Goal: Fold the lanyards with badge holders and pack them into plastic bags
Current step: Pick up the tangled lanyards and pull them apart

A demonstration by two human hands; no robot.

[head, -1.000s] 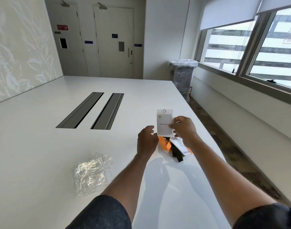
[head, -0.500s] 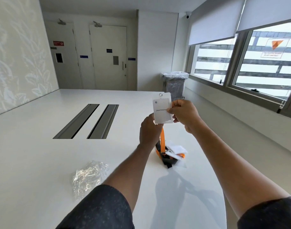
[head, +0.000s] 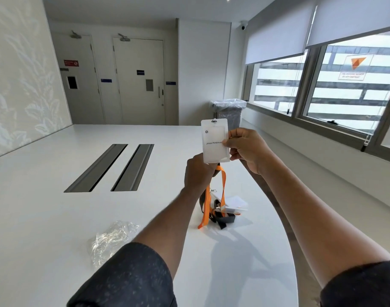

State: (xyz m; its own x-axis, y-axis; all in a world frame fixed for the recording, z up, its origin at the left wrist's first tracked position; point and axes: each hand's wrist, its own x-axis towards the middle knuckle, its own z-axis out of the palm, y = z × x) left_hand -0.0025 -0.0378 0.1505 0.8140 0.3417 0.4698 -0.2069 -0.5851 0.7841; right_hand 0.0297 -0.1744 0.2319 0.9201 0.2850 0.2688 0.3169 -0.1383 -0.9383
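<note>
From the head camera, the right hand [head: 247, 149] pinches the right edge of a white badge holder [head: 215, 140], held upright above the table [head: 45, 207]. The left hand [head: 198, 171] is closed around the orange lanyard [head: 223, 187] just below it (strap trailing down to a pile of lanyards [head: 220, 212]). Crumpled plastic bags [head: 112, 238] lie well to the left.

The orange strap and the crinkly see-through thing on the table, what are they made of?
The flat orange strap looks like woven fabric ribbon: it hangs limp and matte. The crinkly clear heap looks like thin plastic film, probably bags: it is see-through, wrinkled and glinting.
</note>
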